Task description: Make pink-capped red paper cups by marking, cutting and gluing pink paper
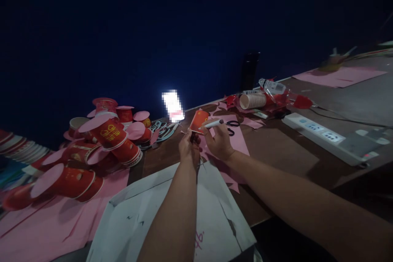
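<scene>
My left hand [189, 148] is closed around the lower end of a red paper cup [198, 119], which tilts up and away from me. In my right hand [219, 141] is a white marker pen [212, 123], pinched between thumb and fingers with its tip close to the cup's side. Whether the tip touches the cup I cannot tell. Just right of that hand lie scissors with black handles [233, 123], on a sheet of pink paper [245, 142]. Beneath my forearms is a white cardboard sheet or box lid [138, 213] with pen marks.
Several red paper cups [110, 133] with pink paper discs are heaped at left on pink sheets [70, 225]. A bright blurred-out screen [172, 105] stands behind coiled cable [162, 131]. At right are stacked cups [253, 100], plastic wrapping [274, 88] and a white power strip [319, 135].
</scene>
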Available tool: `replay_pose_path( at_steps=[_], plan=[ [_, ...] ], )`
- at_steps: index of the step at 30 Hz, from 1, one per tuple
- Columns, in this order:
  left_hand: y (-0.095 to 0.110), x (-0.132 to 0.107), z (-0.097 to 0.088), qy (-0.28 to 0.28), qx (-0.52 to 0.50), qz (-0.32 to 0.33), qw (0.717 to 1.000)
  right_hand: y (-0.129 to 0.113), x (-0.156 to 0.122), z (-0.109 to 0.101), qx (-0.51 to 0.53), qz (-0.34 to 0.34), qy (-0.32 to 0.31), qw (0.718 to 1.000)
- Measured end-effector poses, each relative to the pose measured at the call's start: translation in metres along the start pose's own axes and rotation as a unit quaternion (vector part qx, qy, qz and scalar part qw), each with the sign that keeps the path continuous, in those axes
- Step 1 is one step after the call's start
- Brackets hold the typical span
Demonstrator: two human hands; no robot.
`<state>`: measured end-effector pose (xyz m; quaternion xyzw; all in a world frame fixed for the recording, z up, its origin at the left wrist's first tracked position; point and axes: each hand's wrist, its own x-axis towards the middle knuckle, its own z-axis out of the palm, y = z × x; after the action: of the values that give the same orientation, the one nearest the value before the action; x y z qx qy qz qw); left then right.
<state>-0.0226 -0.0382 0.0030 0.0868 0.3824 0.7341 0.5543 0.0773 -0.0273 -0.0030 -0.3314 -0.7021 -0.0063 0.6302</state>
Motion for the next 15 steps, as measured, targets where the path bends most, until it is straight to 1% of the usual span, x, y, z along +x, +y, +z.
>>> replay_pose_path(
  at_steps=[4,11,15],
  plan=[
    [0.0007,-0.0021,0.0010,-0.001,-0.008,-0.005,1.000,0.0004,-0.0014,0.0016,-0.023,0.009,-0.018,1.000],
    [0.0002,-0.0005,-0.0008,-0.004,-0.012,-0.002,1.000,0.0023,-0.0020,0.0022,-0.035,0.007,-0.019,0.999],
    [0.0013,-0.0011,0.0005,0.007,-0.019,-0.010,1.000,0.0016,-0.0014,0.0016,-0.035,0.018,-0.019,0.999]
  ],
)
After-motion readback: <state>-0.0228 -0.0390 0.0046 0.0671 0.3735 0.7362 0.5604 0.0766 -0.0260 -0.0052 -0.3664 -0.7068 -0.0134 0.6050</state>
